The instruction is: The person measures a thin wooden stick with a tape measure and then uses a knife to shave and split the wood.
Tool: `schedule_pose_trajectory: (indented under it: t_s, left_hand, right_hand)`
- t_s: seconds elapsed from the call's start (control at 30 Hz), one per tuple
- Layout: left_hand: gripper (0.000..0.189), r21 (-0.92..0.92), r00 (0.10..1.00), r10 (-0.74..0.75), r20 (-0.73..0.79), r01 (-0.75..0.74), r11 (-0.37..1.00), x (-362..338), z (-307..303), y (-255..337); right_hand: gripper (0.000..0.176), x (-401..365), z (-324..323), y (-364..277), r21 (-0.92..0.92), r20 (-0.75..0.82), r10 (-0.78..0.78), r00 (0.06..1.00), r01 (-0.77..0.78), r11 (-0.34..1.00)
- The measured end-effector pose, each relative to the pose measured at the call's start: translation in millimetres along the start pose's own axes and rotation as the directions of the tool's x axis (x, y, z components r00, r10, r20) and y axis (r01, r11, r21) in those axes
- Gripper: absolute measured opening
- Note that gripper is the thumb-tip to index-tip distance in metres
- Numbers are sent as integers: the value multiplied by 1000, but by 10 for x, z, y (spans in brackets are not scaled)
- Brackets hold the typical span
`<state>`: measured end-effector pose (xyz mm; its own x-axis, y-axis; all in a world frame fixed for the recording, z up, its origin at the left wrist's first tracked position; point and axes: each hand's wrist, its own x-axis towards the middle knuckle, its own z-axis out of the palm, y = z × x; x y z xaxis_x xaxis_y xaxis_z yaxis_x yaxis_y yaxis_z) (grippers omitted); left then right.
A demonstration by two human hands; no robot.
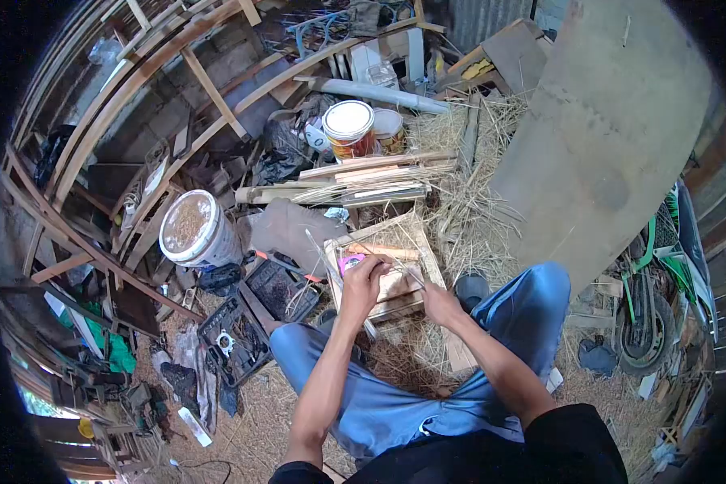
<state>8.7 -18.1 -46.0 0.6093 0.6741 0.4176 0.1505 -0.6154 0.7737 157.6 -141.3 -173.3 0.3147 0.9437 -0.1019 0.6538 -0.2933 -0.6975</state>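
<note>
My left hand (363,280) is closed in a pinch above a low wooden frame box (421,234) between my knees. A thin light-brown strip (361,246) runs up and to the left from its fingertips. My right hand (442,306) is wrapped round a slim tool with a narrow pale end (414,276), like a knife, pointing toward the left hand. Its handle is hidden in my fist. Under the hands lie a pink item (348,263), partly covered by the left hand, and an orange-brown wood piece (391,252).
Beyond the box lie stacked wood strips (363,179) and loose straw (476,198). A white bucket (194,230) of shavings and an open black tool case (246,323) are at left. A large board (613,137) leans at right, near a wheel (647,331).
</note>
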Motion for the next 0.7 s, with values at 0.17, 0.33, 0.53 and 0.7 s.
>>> schedule_pose_trajectory:
  t_s: [0.17,0.33,0.53,0.7]
  left_hand:
    - [6,13,1000,-4,-17,4,1000,9,27,53]
    - [6,8,996,-74,-56,74,997,6,-3,-46]
    - [7,5,998,-49,-49,49,999,-11,-7,-31]
    - [7,12,999,-27,-37,28,1000,-24,25,-78]
  right_hand:
    - [29,-25,148,290,-69,19,205,979,-203,977]
    - [27,26,157,211,-18,-10,141,990,-141,990]
    - [30,-28,-354,-827,141,5,23,1000,-24,990]
    - [27,48,242,187,45,-42,4,999,-2,999]
